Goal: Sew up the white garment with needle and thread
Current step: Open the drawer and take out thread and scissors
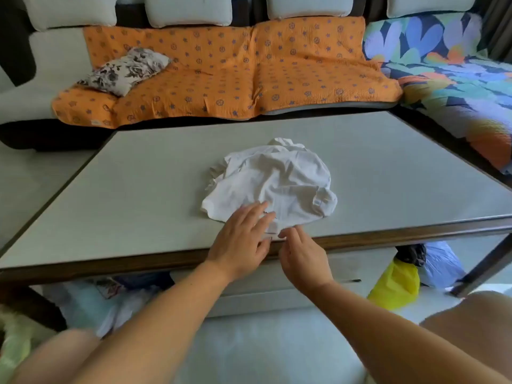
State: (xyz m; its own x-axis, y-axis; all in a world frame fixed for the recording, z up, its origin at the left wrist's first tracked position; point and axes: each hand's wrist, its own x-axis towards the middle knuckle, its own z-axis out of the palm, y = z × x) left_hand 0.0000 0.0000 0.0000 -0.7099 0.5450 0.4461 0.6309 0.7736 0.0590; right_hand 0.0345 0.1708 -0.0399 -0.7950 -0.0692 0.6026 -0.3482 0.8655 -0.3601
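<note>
A crumpled white garment [274,178] lies on the pale grey table [124,195], close to its near edge. My left hand [241,239] lies flat with straight fingers, its fingertips touching the garment's near hem. My right hand [302,253] sits just right of it at the table's edge, fingers curled, with the fingertips at the hem; whether they pinch the cloth is unclear. No needle or thread shows.
Behind the table stands a sofa with an orange patterned cover [221,73] and a flowered cushion [124,70]. A colourful floral cover [454,79] lies at the right. Below the table are a yellow bag [396,284] and other bags. My knees show at the bottom.
</note>
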